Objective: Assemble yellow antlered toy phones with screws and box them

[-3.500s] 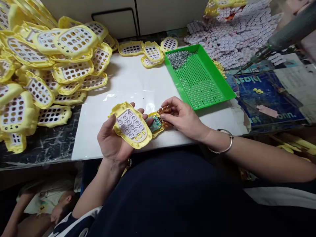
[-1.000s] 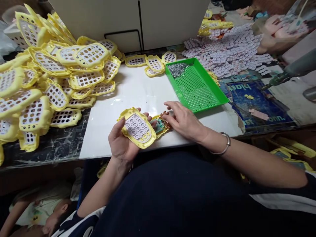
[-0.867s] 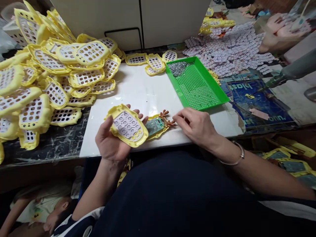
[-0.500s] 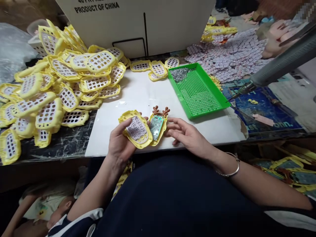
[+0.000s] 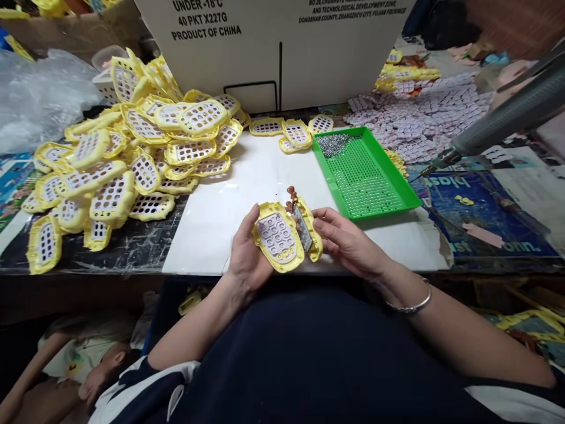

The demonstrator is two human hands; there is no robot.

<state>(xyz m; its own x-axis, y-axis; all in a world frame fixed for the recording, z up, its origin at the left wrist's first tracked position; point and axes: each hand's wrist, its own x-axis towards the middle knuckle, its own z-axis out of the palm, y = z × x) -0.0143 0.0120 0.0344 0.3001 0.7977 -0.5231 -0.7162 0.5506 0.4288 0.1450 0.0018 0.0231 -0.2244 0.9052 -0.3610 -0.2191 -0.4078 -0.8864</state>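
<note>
My left hand (image 5: 245,259) grips a yellow toy-phone front shell (image 5: 278,237) with a pale keypad mat in it, facing up. My right hand (image 5: 348,241) holds a second yellow shell half (image 5: 309,227) tilted on edge against the first; it carries a green circuit board and brown antlers (image 5: 290,198) at its top. Both pieces are above the near edge of the white board (image 5: 247,188).
A big heap of yellow keypad shells (image 5: 128,153) fills the left. A green tray (image 5: 366,176) with screws (image 5: 332,144) sits right of the board. Pale keypad mats (image 5: 424,112) pile at the far right. A hanging electric screwdriver (image 5: 498,126) reaches in from the right. A carton (image 5: 273,41) stands behind.
My right hand has lifted the antlered half off the board and tipped it up against the shell in my left hand. My view has shifted upward.
</note>
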